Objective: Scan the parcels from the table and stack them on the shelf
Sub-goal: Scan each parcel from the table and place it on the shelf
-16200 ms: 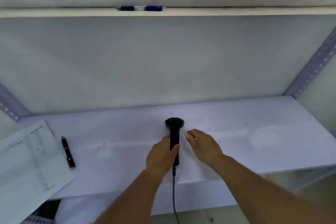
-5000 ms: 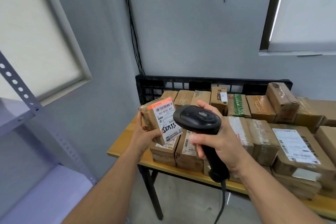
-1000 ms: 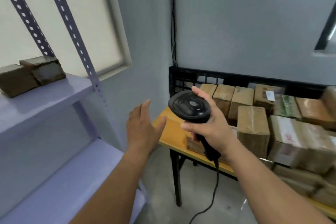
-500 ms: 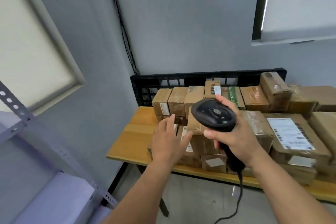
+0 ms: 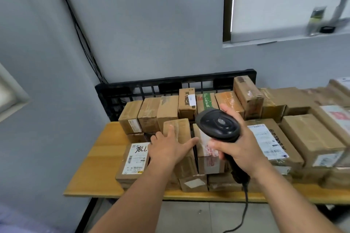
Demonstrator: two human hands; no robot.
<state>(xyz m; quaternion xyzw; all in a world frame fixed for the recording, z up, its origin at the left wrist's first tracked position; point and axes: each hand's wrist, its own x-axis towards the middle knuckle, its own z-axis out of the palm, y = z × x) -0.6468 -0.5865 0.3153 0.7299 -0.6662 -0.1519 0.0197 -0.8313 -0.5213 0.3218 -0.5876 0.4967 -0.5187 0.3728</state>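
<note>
Looking down from the head camera, lots of brown parcels (image 5: 310,138) sit packed close together on the yellow bench (image 5: 98,157). Behind them a black crate (image 5: 132,89) stands against the wall.

The left hand (image 5: 168,149) lies on top of a tall brown box (image 5: 181,161) in the front row. Its fingers (image 5: 171,128) are spread out flat, and the thumb points to the right, toward the next box. The hand touches the box but does not grip it yet.

The right hand (image 5: 236,149) is wrapped tight round the handle of the black scanner (image 5: 217,125) and holds it up just over the boxes. Its cord (image 5: 245,210) hangs down past the bench edge.

I think the step now is picking up the next parcel to scan. The tall brown box is squeezed between its neighbours, so the left hand should curl round its thin sides and lift it straight up, so the boxes beside it do not tip. No label shows on its top, so it may need turning until the bar code faces the scanner. The cord should stay away from the front boxes so it does not drag one off.

A flat box with a white label (image 5: 135,155) lies face up just to the left of the hand. The shelf does not show plainly here.
</note>
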